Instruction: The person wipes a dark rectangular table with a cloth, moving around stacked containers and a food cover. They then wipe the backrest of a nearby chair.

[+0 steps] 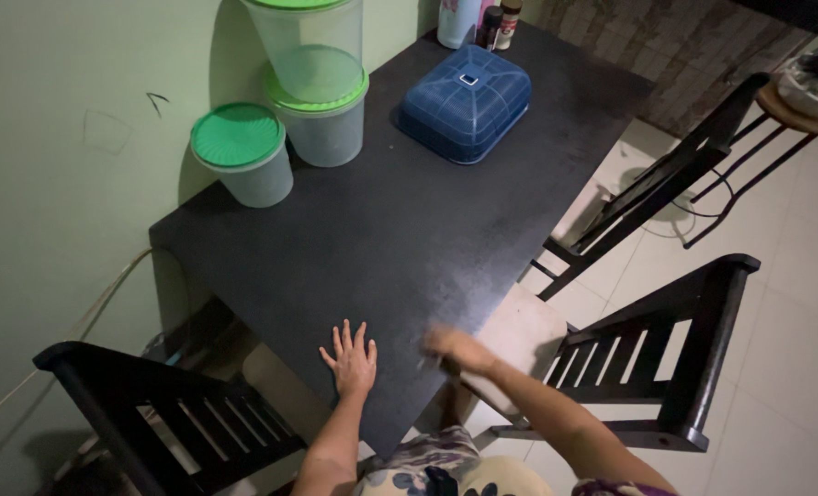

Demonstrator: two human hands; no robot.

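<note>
Left hand is laid flat on the black worktop, fingers spread, nothing held. Right hand is seen at the worktop's near edge, at 3 o'clock of the left, motion-blurred; whether anything is gripped cannot be told. Blue square food cover is set at 12 o'clock, well apart. Green-lidded tubs are placed at 11 o'clock, by the wall.

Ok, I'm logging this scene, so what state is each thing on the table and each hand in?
Left hand: flat on the black table, fingers spread.
Right hand: blurred, over the table edge.
Small green-lidded plastic tub: lid on.
Two stacked green-lidded tubs: lids on.
Blue domed plastic cover: face down.
</note>
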